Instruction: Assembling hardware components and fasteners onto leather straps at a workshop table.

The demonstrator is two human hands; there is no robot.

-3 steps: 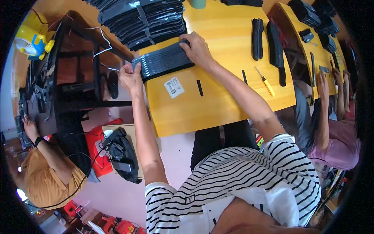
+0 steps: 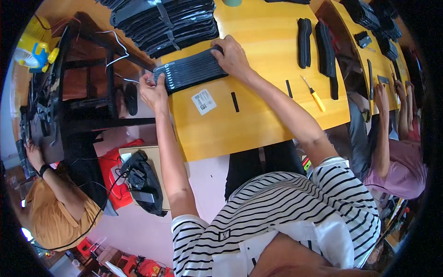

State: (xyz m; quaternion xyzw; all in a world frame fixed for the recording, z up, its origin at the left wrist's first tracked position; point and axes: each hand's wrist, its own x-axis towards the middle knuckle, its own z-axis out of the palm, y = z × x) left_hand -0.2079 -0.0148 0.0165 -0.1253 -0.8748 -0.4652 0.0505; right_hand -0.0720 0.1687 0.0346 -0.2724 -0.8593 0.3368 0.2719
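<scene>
A flat bundle of black strips [image 2: 194, 71], lined up side by side with pale marks along the left end, lies at the far left of the yellow table. My left hand [image 2: 155, 92] pinches its left end between thumb and fingers. At the other end, my right hand [image 2: 231, 56] grips the upper right corner. A white printed label [image 2: 203, 101] and a short black strip [image 2: 235, 102] lie on the tabletop nearer to me. Just beyond the bundle rises a tall stack of black pieces [image 2: 191, 32], bound with a strap.
A yellow-handled screwdriver [image 2: 317, 100], another short strip [image 2: 289, 89] and long black bundles [image 2: 303, 44] lie on the table's [image 2: 258, 129] right side. Co-workers sit left and right. A yellow-and-blue fan [image 2: 34, 53] stands far left; a black bag [image 2: 142, 177] rests in a box below.
The picture has shifted slightly, with objects a little further left and up. Both hands keep the same hold on the bundle.
</scene>
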